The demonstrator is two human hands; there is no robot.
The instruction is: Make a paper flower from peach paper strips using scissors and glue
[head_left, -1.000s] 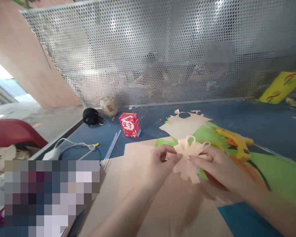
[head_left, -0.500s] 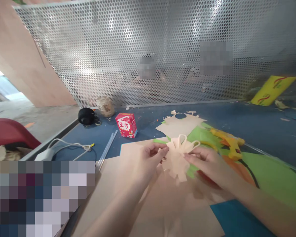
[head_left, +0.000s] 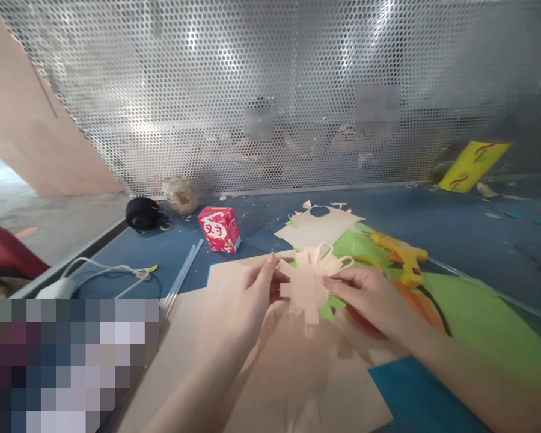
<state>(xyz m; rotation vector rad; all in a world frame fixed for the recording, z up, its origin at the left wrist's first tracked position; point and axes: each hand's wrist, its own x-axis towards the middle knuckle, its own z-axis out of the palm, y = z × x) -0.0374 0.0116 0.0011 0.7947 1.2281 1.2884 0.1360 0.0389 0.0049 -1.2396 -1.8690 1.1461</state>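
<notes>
A cream paper flower cut-out [head_left: 303,287] with strip petals is held above the sheets, a few of its upper petals curled into loops. My right hand [head_left: 365,297] pinches its right edge between thumb and fingers. At the left edge is my left hand [head_left: 255,294], thumb pointing up and apart from the paper, fingers reaching partly behind the petals. Under both hands lie large cream paper sheets [head_left: 270,385]. Close to my right hand rests a yellow hot glue gun [head_left: 403,255] on green paper [head_left: 473,313].
Behind the flower lies a cut cream sheet [head_left: 318,228] with a hole. A red box [head_left: 219,230], clear glue sticks [head_left: 183,273], a white cable [head_left: 103,270], a black round object [head_left: 143,213] and a yellow packet [head_left: 473,166] are around. A perforated metal panel [head_left: 297,72] stands behind; people sit beyond it.
The flower has turned in my hands. My left thumb has lifted away from the petal it pinched, while my right hand keeps its hold. The whole view has shifted slightly.
</notes>
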